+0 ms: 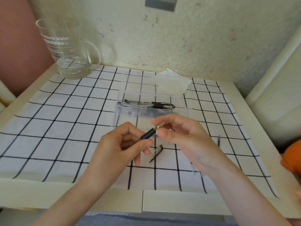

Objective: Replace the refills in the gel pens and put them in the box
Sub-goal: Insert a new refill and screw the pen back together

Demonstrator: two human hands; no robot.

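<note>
My left hand (123, 142) grips a gel pen (149, 133) by its black rubber grip, low over the checked cloth. My right hand (177, 132) pinches the pen's metal tip cone (159, 125) between thumb and forefinger. Just below the hands a clear pen cap (156, 152) with a black clip lies on the cloth. Behind the hands stands a clear plastic box (120, 111) with several black gel pens (146, 104) lying in it. A thin dark refill (218, 141) lies on the cloth at the right, and another clear tube (194, 170) shows beside my right wrist.
A large glass jug (68, 51) with a little water stands at the back left corner. A crumpled clear plastic bag (171, 84) lies behind the box near the wall. An orange object (291, 157) sits past the table's right edge.
</note>
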